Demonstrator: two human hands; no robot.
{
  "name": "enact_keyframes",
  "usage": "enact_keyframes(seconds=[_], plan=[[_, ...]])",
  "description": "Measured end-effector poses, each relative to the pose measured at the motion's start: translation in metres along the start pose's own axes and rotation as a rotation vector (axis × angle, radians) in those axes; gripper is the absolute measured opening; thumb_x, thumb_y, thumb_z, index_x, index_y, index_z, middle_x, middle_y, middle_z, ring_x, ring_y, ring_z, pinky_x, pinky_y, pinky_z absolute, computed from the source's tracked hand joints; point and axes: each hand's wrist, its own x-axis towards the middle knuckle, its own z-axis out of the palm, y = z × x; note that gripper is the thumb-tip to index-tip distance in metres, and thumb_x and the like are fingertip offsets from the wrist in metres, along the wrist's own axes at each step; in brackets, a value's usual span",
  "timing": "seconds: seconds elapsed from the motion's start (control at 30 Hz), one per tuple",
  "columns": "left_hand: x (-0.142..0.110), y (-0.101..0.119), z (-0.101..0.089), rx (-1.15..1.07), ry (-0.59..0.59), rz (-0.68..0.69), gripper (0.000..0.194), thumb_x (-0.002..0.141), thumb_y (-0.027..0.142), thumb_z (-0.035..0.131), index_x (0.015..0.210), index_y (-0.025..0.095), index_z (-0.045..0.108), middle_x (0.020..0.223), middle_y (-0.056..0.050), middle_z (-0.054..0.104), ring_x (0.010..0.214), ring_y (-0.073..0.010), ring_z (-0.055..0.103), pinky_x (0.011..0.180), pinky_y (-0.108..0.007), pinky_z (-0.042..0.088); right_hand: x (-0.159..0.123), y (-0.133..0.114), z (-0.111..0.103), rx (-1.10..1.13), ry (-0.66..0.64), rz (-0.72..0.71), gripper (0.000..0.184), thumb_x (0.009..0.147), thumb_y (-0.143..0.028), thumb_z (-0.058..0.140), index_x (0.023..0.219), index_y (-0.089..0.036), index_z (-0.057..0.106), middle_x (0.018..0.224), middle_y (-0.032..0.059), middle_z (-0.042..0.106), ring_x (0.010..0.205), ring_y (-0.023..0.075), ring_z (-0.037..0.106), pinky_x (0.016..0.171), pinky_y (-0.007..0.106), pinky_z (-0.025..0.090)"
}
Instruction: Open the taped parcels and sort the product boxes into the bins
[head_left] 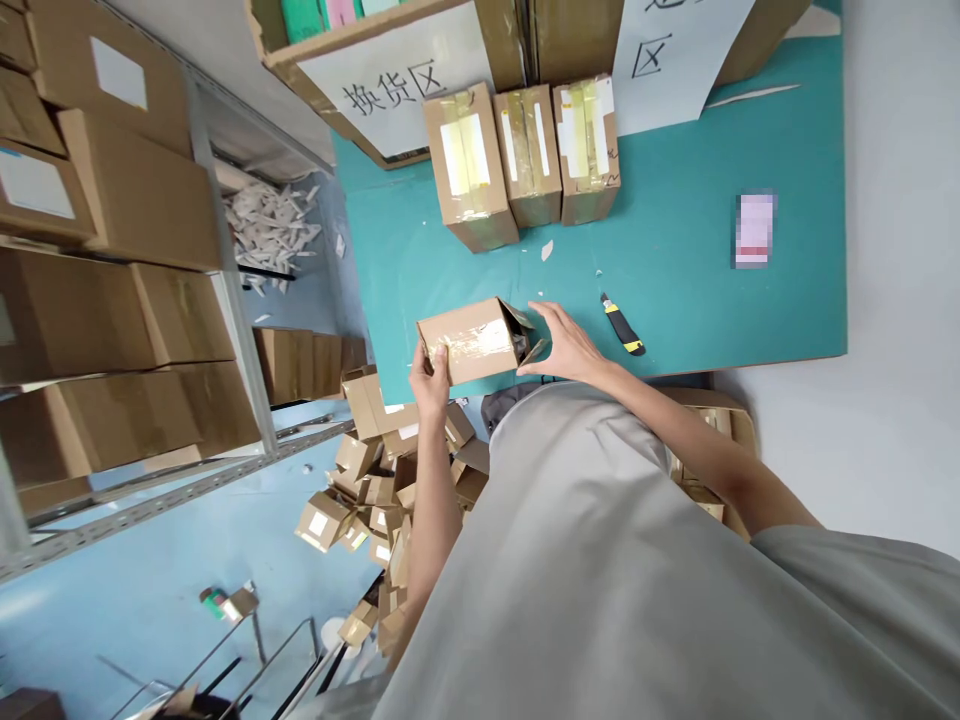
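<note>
A small cardboard box (472,342) with shiny tape along its top lies on its side near the front edge of the table. My left hand (430,382) grips its left end, thumb on top and fingers around the far side. At the right end the flaps stand open, and something dark shows inside, too shaded to name. My right hand (564,345) is beside that opening, thumb and fingers spread around the flaps; whether the fingertips touch them I cannot tell. A black and yellow utility knife (622,325) lies to the right of this hand.
Three taped cardboard boxes (531,155) stand at the back of the green table (675,240), before larger cartons with paper signs (397,85). Paper scraps lie about. A blurred pinkish item (754,230) is at right. Shelves of cartons (142,190) and a floor pile of boxes (382,490) are left.
</note>
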Motion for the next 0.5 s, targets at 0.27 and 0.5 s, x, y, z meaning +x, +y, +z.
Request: enact_keyframes(seconds=[0.27,0.5], plan=[[-0.013,0.052,0.03,0.008,-0.088,0.107,0.072,0.099,0.062,0.08,0.158,0.022,0.068,0.146,-0.014,0.074,0.145,-0.0349,0.064,0.13,-0.047,0.046,-0.001,-0.01,-0.014,0.047,0.001,0.145,0.121,0.079,-0.053,0.097,0.179,-0.033,0.033,0.167,0.0173,0.052,0.155,0.0465,0.052,0.13,0.067,0.042],[-0.037,0.088,0.067,-0.146,-0.319,0.031,0.071,0.104,0.059,0.075,0.168,0.034,0.057,0.155,-0.013,0.068,0.145,-0.0316,0.064,0.12,-0.044,0.054,-0.038,0.047,-0.061,0.371,0.05,0.487,0.121,0.075,-0.071,0.092,0.176,-0.025,0.043,0.174,0.017,0.053,0.157,0.045,0.054,0.13,0.064,0.046]])
